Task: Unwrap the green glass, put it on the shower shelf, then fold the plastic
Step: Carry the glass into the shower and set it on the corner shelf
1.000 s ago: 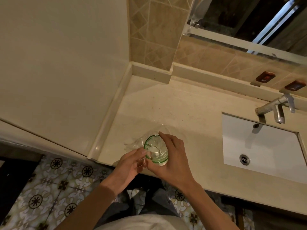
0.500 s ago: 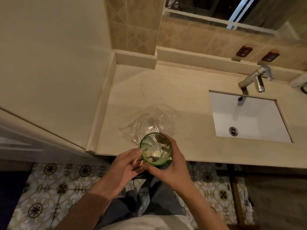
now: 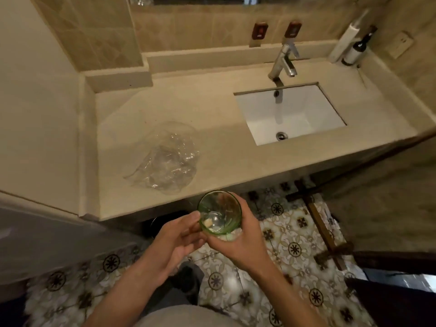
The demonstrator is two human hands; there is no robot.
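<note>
From the head view, the green glass [image 3: 219, 212] is a round, smooth-walled tumbler of translucent green, upright with its open mouth facing the camera, held in the air just off the counter's [image 3: 236, 147] near edge and above the patterned floor tiles [image 3: 295, 250]. The right hand [image 3: 243, 241] wraps around its right side and base, fingers curled closed on the wall of the glass. The left hand [image 3: 175, 237] has its fingers loosely curved and partly spread, with the thumb tip touching the glass's left rim; whether it bears any weight cannot be told. A small pale patch shows at the bottom of the glass, too unclear to name. The plastic [image 3: 168, 161] lies by itself on the counter near the near edge, towards the left end: a clear, thin film, crumpled into a puffy, wrinkled heap with glossy highlights, well apart from both hands. The counter is smooth beige stone with a raised lip along its back and left edges. Set into its right half is a white rectangular sink [image 3: 290, 114], with a brushed metal tap [image 3: 284, 61] at the back edge.
</note>
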